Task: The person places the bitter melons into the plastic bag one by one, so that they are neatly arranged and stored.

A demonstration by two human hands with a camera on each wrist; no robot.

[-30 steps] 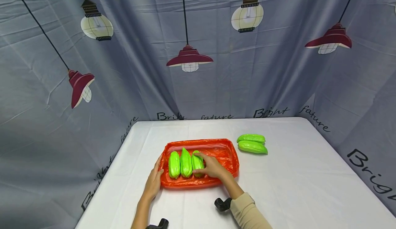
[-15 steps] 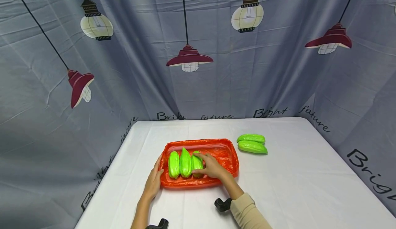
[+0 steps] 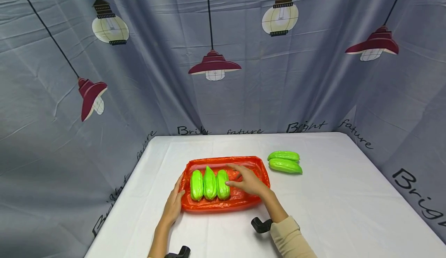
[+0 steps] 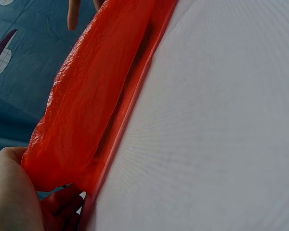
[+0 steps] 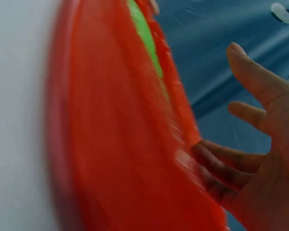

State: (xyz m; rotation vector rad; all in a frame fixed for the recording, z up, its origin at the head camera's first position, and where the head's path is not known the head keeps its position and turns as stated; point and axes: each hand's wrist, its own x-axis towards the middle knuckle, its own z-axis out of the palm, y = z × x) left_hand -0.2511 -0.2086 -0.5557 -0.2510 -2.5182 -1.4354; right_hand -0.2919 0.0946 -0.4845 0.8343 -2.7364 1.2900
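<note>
Head view, left to right: the left hand (image 3: 172,204) at the end of a red tray (image 3: 223,208) on the white-covered bench (image 3: 331,200); in the tray's left half, a left star fruit (image 3: 196,185), a middle star fruit (image 3: 210,184) and a right star fruit (image 3: 223,185), side by side; the right hand (image 3: 248,180) over the right half; beyond the tray, a rear star fruit (image 3: 283,155) and a front star fruit (image 3: 286,165) on the bench. A tug on the rim could tilt the tray and roll the row; a careless sweep of the right thumb could skew the nearest fruit. The left hand's grip is narrow, thumb at the rim; the right is spread wide, holding nothing, thumb contact uncertain
</note>
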